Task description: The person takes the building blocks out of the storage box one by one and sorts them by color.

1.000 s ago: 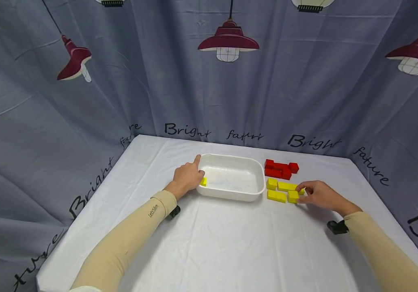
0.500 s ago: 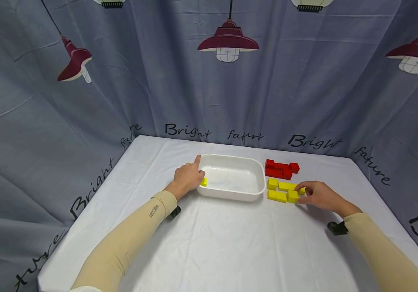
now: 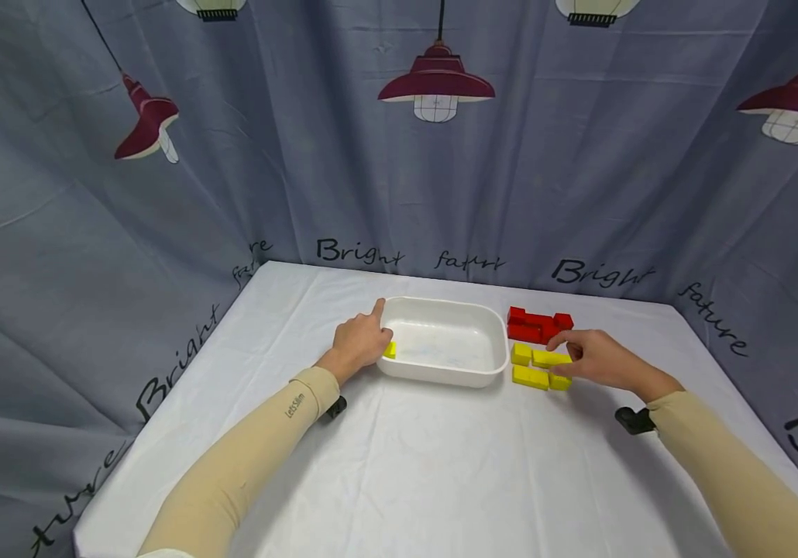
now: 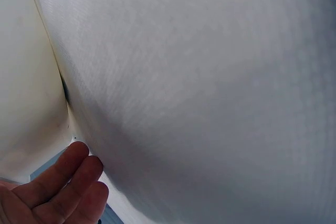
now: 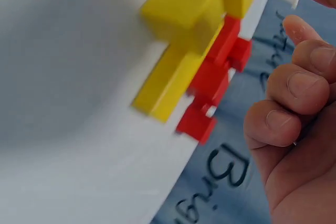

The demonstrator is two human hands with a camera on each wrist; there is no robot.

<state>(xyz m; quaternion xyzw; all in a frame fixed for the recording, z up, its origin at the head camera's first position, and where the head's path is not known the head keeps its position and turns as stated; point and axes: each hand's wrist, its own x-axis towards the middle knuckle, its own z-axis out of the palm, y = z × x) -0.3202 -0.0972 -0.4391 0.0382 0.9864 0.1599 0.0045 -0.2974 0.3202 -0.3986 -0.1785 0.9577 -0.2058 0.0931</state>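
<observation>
My left hand (image 3: 360,339) grips the left rim of a white plastic tub (image 3: 446,378). Its thumb reaches over the inside, the index finger extends along the rim, and the other fingers (image 4: 86,174) lie against the outer wall. One yellow block (image 3: 390,350) sits in the tub beside the thumb. To the tub's right, my right hand (image 3: 601,358) hovers at several yellow blocks (image 3: 530,377), thumb and index finger spread apart with nothing between them. In the right wrist view a yellow block (image 5: 181,6) and a long yellow one (image 5: 168,87) lie off the fingertips.
Behind the yellow blocks lies a cluster of several red blocks (image 3: 527,327). A white cloth (image 3: 427,465) covers the table. Grey-blue curtains (image 3: 399,178) with printed lamps and lettering rise behind the table and at both sides.
My right hand has come up off the right-hand yellow blocks and shifted a little left and away from me, its thumb and index finger spread wider. The left hand stays on the tub's rim.
</observation>
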